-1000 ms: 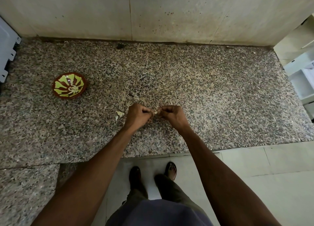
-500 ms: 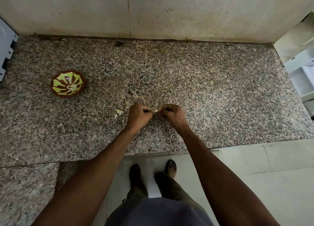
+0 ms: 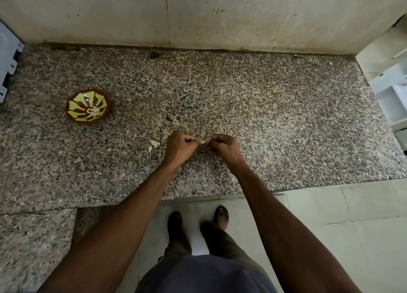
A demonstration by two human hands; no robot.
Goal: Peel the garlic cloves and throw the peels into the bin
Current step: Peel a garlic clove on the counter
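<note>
Pale garlic clove [image 3: 202, 141] sat pinched between the two hands, over the granite counter [image 3: 275, 121] near its front edge. Only a sliver showed in the gap, so its long axis could not be told. Left hand [image 3: 179, 147] and right hand [image 3: 222, 148] met it from either side, equally near, fingers curled and pressed together on it. Loose peels [image 3: 154, 143] lay just left of the left hand; a painted bowl [image 3: 88, 106] stood toward the left edge. No bin showed.

Bare forearms, no sleeves showing. Blue-grey top [image 3: 204, 275] at frame bottom. Olive-khaki trousers [image 3: 222, 240]. Dark open-toed sandals [image 3: 221, 215], toes visible. Nothing on wrists.
</note>
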